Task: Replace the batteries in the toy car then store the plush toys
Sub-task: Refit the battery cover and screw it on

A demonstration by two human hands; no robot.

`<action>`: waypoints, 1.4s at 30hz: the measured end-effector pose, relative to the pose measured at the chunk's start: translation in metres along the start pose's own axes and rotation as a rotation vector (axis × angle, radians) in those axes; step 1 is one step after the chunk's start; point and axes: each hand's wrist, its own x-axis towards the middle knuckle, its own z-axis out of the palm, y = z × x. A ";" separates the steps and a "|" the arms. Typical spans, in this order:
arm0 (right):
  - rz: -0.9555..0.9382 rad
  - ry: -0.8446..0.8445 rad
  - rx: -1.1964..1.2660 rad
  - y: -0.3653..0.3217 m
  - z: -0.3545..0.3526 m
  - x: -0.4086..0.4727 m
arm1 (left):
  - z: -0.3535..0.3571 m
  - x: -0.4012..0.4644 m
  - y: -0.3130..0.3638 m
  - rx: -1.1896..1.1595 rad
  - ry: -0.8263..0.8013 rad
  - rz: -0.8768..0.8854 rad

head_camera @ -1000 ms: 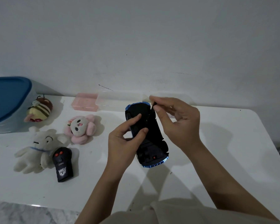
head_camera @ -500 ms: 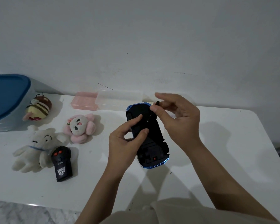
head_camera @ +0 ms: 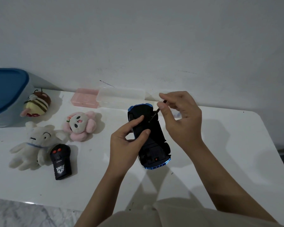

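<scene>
A blue toy car (head_camera: 152, 145) lies upside down on the white table (head_camera: 220, 153), its black underside facing up. My left hand (head_camera: 128, 145) grips the car's left side, thumb and forefinger on the underside. My right hand (head_camera: 180, 115) pinches a thin dark screwdriver (head_camera: 155, 114) whose tip touches the underside near the far end. Three plush toys lie at the left: a striped bee (head_camera: 37, 104), a pink flower-shaped animal (head_camera: 80, 126) and a white animal (head_camera: 33, 146).
A black remote control (head_camera: 60, 162) lies against the white plush. A blue-lidded tub (head_camera: 6, 94) stands at the far left. A pink box (head_camera: 85, 99) and a clear box (head_camera: 121, 96) sit along the wall. The table's edge runs near my body.
My right hand has lifted slightly and re-angled the screwdriver, so its shaft now shows with the tip on the car's underside. The left hand and car stay put.
</scene>
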 end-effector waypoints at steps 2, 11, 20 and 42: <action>-0.043 -0.047 -0.022 0.000 -0.001 -0.001 | -0.001 0.001 -0.001 0.004 0.012 -0.004; 0.050 0.033 0.040 -0.003 0.004 -0.005 | 0.000 0.000 -0.006 0.031 0.003 -0.020; 0.051 -0.048 0.093 -0.005 0.004 -0.006 | 0.001 -0.001 -0.010 -0.017 0.030 -0.030; 0.084 -0.079 0.109 -0.003 0.001 -0.008 | -0.002 -0.005 -0.011 -0.032 0.085 -0.025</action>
